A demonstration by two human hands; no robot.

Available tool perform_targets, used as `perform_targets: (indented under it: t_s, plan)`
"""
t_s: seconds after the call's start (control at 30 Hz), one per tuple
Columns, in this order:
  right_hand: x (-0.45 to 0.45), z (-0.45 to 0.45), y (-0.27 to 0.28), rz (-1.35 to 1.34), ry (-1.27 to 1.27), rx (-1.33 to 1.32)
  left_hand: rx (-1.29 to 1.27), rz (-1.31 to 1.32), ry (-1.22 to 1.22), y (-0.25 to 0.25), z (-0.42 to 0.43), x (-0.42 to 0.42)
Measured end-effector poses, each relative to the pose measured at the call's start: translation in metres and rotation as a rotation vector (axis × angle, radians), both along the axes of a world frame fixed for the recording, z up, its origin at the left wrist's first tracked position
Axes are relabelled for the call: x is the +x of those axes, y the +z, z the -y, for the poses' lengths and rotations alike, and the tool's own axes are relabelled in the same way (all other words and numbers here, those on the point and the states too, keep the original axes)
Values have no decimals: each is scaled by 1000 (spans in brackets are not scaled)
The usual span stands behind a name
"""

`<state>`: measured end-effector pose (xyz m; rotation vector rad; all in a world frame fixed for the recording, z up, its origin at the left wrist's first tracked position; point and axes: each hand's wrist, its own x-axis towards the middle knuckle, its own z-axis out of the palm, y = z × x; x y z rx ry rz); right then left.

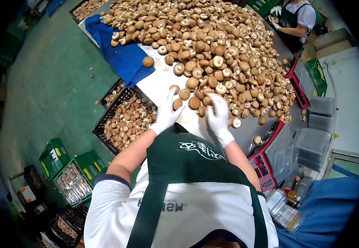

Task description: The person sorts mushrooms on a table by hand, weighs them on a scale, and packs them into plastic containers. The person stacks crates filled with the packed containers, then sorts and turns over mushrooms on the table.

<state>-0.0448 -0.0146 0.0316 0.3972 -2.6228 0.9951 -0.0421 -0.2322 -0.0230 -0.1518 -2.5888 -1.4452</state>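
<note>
A large heap of brown mushrooms point(204, 45) covers much of the metal table point(152, 84). At the heap's near edge is my left hand point(168, 110), in a white glove, its thumb apart from the fingers and a mushroom point(177, 103) between them. Another mushroom point(174, 89) lies at its fingertips. My right hand point(218, 115), gloved too, has its fingertips on a mushroom point(207, 100) at the heap's edge, with thumb and fingers apart. Between the hands lie several loose mushrooms, one of them large and round point(194, 103).
A black crate of mushrooms point(125, 124) stands below the table's left edge. Blue cloth point(123, 62) hangs over that edge. Two red scales point(264, 165) point(298, 84), plastic boxes point(312, 144) and a co-worker point(297, 20) are at the right. Green crates point(92, 165) stand on the floor.
</note>
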Motion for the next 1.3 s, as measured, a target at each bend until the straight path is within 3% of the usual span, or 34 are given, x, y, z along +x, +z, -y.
perform_targets:
  t_s: [0.07, 0.17, 0.37, 0.53, 0.67, 0.77, 0.8, 0.83, 0.9, 1.03, 1.07, 1.1, 1.17, 1.3]
  plan:
    - [5, 16, -14, 102, 131, 175, -179, -80, 20, -13, -11, 5]
    - [14, 4, -44, 34, 174, 354, -114, -18, -25, -14, -4, 8]
    - [20, -35, -46, 15, 108, 312, 98, 75, 76, -11, 13, 26]
    - [24, -46, -34, 99, 96, 318, 538, 105, 268, -27, 13, 29]
    - [13, -27, -6, 102, 94, 192, 938, 403, 294, -12, 30, 11]
    - [-1, 2, -6, 76, 121, 198, 663, 432, 286, -10, 32, -11]
    - [-5, 14, -9, 104, 116, 244, 394, 333, 253, -7, 28, -20]
    - [-8, 23, -13, 130, 117, 289, -41, 202, 226, -4, 27, -21]
    - [-13, 30, -30, 120, 129, 423, -258, 311, 126, 13, 20, -31]
    - [-19, 22, -36, 86, 94, 275, -211, 429, 157, 14, 21, -51]
    - [-19, 18, -27, 113, 78, 203, -44, 344, 177, -11, 25, -53]
    - [-18, 12, -19, 161, 61, 67, 363, 477, 155, -6, 24, -54]
    - [-14, 8, -10, 287, -48, -293, 854, 726, 30, -11, 40, -57]
    - [-3, -3, 8, 529, -109, -717, 1290, 944, 129, 2, 41, -39]
